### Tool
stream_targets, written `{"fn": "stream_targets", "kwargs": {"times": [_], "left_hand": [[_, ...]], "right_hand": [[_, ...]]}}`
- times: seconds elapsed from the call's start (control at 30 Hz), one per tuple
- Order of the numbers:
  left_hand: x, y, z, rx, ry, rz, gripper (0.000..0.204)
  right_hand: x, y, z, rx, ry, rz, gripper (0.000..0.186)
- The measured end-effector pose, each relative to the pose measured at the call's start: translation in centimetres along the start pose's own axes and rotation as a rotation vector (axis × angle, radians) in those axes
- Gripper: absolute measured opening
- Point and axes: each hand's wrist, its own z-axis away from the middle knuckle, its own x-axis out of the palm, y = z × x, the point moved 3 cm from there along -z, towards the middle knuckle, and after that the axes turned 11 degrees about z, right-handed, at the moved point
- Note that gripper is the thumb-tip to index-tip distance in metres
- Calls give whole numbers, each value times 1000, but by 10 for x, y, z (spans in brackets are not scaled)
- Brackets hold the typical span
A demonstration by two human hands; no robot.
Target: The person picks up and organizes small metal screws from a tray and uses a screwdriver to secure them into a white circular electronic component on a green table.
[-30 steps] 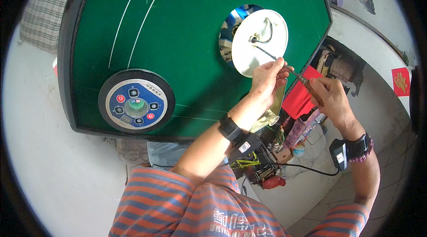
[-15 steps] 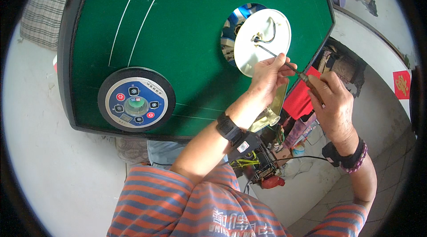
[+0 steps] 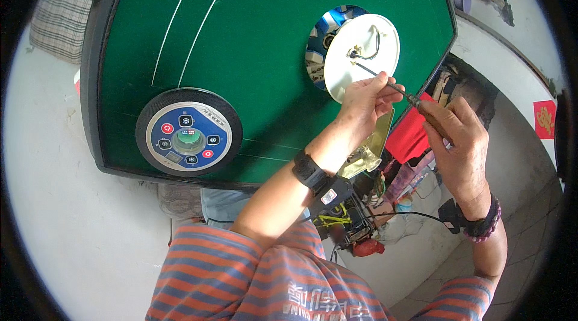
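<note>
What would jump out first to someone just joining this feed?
The big green felt tabletop fills the upper picture, with a round blue control panel near its lower left edge. At upper right, a white round disc sits tilted over a circular opening; the left hand and right hand hold a thin screwdriver whose tip reaches the disc's middle.

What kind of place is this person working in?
Probably a repair spot in a home or small workshop. A green game table with a round button panel is opened up, wires and parts show underneath, and the right hand holds a screwdriver.
</note>
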Motion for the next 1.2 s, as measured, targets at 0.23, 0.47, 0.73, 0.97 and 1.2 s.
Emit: {"fn": "stream_targets", "kwargs": {"times": [0.23, 0.47, 0.73, 0.97, 1.2], "left_hand": [[0, -4, -3, 25, -44, 25, 23], [-3, -3, -1, 23, -95, 133, 20], [-1, -6, -6, 47, -98, 94, 21], [0, -4, -8, 63, 52, 26, 21], [3, -1, -3, 87, 59, 22, 22]], "right_hand": [[7, 6, 11, 369, -103, -345, 24], [5, 8, 11, 70, -87, -185, 26], [3, 15, 4, 430, -139, -329, 14], [-13, 3, -4, -26, 47, 80, 18], [-6, 28, 2, 366, -246, -55, 19]]}}
